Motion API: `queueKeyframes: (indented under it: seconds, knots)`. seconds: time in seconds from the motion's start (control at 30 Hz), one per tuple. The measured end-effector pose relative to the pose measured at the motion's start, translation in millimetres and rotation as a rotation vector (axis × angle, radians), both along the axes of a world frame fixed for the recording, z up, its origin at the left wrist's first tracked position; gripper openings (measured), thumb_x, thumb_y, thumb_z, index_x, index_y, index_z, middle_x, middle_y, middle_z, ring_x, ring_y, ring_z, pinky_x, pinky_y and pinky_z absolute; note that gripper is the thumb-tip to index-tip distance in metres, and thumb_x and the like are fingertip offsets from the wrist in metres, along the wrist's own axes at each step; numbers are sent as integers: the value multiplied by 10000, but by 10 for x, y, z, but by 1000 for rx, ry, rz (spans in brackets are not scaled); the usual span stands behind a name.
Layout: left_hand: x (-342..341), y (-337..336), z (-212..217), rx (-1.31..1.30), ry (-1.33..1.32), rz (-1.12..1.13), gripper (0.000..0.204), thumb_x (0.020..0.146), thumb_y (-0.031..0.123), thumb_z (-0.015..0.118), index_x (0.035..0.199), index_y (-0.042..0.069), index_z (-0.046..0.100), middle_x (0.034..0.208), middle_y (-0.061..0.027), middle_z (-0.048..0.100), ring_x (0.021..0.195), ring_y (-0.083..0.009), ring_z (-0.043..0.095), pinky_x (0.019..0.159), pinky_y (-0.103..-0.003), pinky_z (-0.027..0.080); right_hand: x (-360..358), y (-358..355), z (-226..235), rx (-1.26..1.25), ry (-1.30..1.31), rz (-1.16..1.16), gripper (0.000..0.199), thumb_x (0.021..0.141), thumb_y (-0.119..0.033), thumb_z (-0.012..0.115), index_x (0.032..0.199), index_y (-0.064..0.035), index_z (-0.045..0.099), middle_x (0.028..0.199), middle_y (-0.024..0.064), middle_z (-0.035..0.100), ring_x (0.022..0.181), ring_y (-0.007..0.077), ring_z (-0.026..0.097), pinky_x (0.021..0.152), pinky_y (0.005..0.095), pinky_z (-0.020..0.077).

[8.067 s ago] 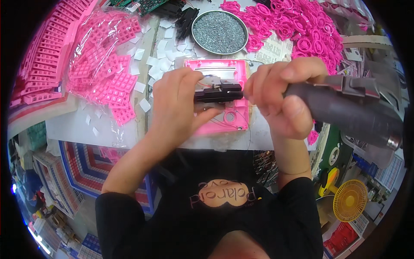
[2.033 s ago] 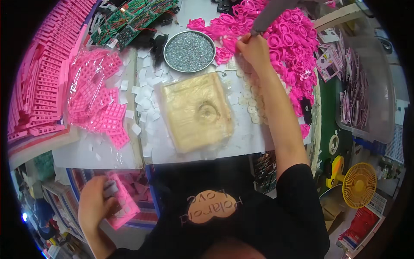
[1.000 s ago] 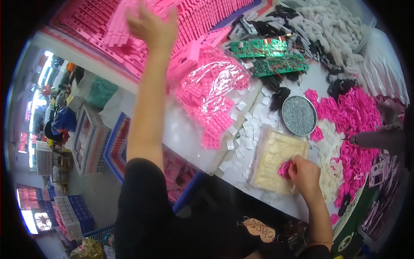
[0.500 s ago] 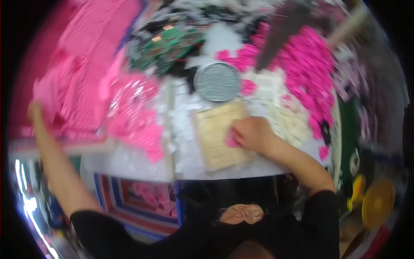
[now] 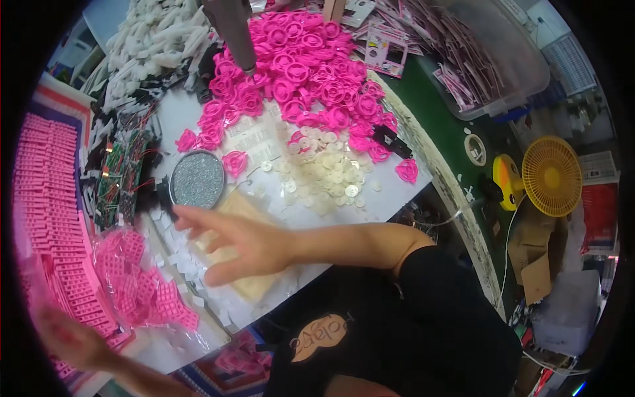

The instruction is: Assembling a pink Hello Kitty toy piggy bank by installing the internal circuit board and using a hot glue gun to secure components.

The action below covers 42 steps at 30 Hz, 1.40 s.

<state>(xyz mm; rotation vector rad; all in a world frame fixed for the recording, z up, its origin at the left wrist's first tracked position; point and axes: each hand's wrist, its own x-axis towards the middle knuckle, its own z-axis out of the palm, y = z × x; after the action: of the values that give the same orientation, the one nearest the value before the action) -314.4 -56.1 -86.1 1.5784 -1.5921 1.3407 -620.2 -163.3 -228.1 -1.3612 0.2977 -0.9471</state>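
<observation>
My right hand (image 5: 246, 246) is open, fingers apart and nothing in them, over a tan rectangular pad (image 5: 254, 281) on the white worktop. Just beyond the pad stands a round tin (image 5: 197, 178) full of small silvery metal pieces. At the far left, my left hand (image 5: 69, 339) is smeared by motion, so its finger state is unclear. It is beside long rows of pink plastic parts (image 5: 56, 192). Between the hands lies a clear plastic bag (image 5: 122, 271) with pink grid-like pieces. Pale round discs (image 5: 324, 169) are piled right of the tin.
A heap of bright pink ring-shaped parts (image 5: 297, 66) covers the far middle, with a grey tool (image 5: 231, 33) hanging over it. Wired green circuit boards (image 5: 122, 175) lie left of the tin. A clear bin (image 5: 489, 59) and a yellow fan (image 5: 551, 175) are at the right.
The view has swung right, so the table's things appear farther left. My right hand has let go of the small pink piece it pinched and opened. My left hand appears lower, along the pink rows.
</observation>
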Motion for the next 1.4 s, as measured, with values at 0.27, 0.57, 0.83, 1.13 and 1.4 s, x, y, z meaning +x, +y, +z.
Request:
queueKeyframes:
  seconds: [0.27,0.57,0.83,1.13,1.4]
  knots:
    - [-1780,-2,-927,519,749,-434,584,932,51,637,1463,-44,416,1325,-193,572,1212,-320,562,1028,-434,451,-570,-182,164,401,-14,340,562,934,-208,655,1436,-25,482,1286,118,611,1202,174,571,1014,367,488]
    - [-1531,85,-1269,632,2027,-615,526,1029,94,537,1522,39,360,1050,-25,614,571,-17,384,500,-180,311,-2211,-2159,-171,-153,700,-757,271,853,-183,744,1081,-38,725,957,79,748,887,175,700,762,329,548]
    - [-1567,-228,-1522,585,2349,-805,476,1026,89,512,1483,31,393,1017,-18,579,619,-61,414,536,-205,339,-5071,-3616,-1118,-17,1019,-1472,558,692,-293,856,1116,40,709,1038,189,739,987,318,700,861,412,533]
    - [-1389,167,-1515,514,2388,-643,529,1054,341,456,1484,41,386,1016,-16,584,674,-73,443,581,-206,369,-2999,-1616,670,-288,134,-599,324,1011,-121,592,1292,40,603,1099,114,712,940,159,672,815,296,537]
    - [-1767,60,-1456,880,2323,-1010,961,944,764,381,1540,13,316,1320,-98,565,1108,-179,545,955,-342,441,-414,-704,960,-733,552,669,256,795,-243,788,1001,-97,751,811,92,703,748,279,687,686,406,531]
